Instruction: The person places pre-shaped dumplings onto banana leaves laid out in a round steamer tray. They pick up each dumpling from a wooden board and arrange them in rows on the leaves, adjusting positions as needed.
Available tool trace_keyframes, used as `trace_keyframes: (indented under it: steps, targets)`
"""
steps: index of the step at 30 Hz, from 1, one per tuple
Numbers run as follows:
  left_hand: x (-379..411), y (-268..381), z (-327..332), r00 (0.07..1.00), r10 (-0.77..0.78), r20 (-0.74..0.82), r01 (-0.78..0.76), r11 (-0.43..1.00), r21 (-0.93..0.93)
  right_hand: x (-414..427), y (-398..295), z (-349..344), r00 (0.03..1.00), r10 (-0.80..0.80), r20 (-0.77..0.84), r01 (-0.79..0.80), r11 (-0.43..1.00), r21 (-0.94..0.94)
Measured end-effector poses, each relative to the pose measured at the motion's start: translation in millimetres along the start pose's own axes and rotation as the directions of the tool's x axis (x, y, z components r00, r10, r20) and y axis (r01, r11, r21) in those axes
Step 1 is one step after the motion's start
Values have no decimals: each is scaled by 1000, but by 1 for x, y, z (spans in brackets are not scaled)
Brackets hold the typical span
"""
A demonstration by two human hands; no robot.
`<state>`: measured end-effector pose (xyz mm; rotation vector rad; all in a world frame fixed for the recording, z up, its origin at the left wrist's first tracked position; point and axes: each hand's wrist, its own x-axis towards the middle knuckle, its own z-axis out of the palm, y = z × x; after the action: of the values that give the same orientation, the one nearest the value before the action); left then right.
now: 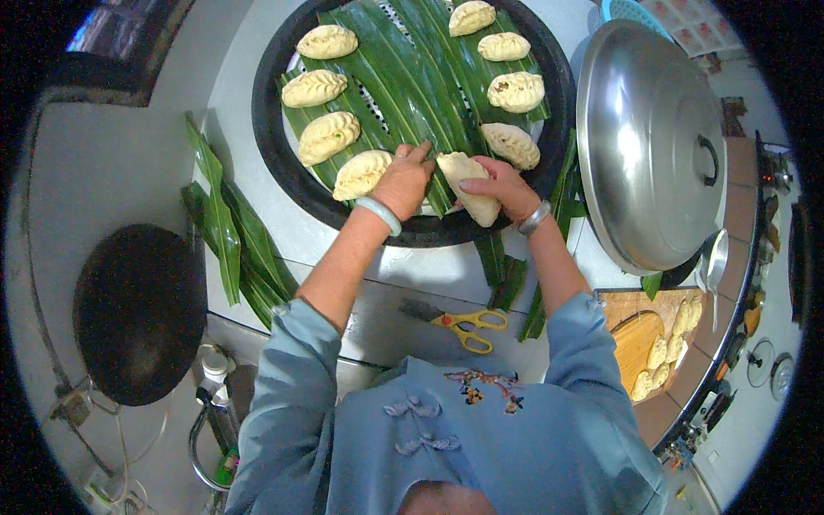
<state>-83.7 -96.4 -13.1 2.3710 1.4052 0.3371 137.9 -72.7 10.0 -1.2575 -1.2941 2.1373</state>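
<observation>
My right hand (505,187) grips a pale pleated dumpling (471,187), tilted over the near rim of a round, dark-edged steamer tray (270,138). On the long green leaves (412,77) lining that tray lies my left hand (407,183), its fingertips touching the leaf. Whether those fingers pinch the leaf is hidden. Just left of this hand sits another dumpling (362,175), with several more in a column along the left side. A second column, including a dumpling (510,145) close to my right hand, runs up the right side.
Yellow-handled scissors (473,325) lie before me on the counter. Loose leaves (225,225) rest left of the tray. A large metal lid (650,148) stands at right, above a wooden board (621,306) bearing several dumplings. A dark wok (138,315) and a faucet (215,364) are at left.
</observation>
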Motion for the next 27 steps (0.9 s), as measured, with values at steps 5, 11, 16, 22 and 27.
trace_keyframes:
  steps: [5,11,16,22,27]
  targets:
    - [18,-23,-20,950,108,292,-112,994,-2,-8,-33,11,993,-29,115,76,900,-429]
    - [35,-39,-24,900,227,371,-249,968,12,5,-40,34,935,-203,289,338,272,-901]
    - [44,-37,-39,842,262,472,-242,965,-103,19,-38,52,863,-201,464,476,11,-880]
    - [46,-54,-26,858,313,408,-253,947,-196,33,-29,58,785,-237,573,557,-138,-819]
    - [50,-50,-34,836,311,451,-267,950,-160,26,-25,42,790,-272,550,579,33,-815]
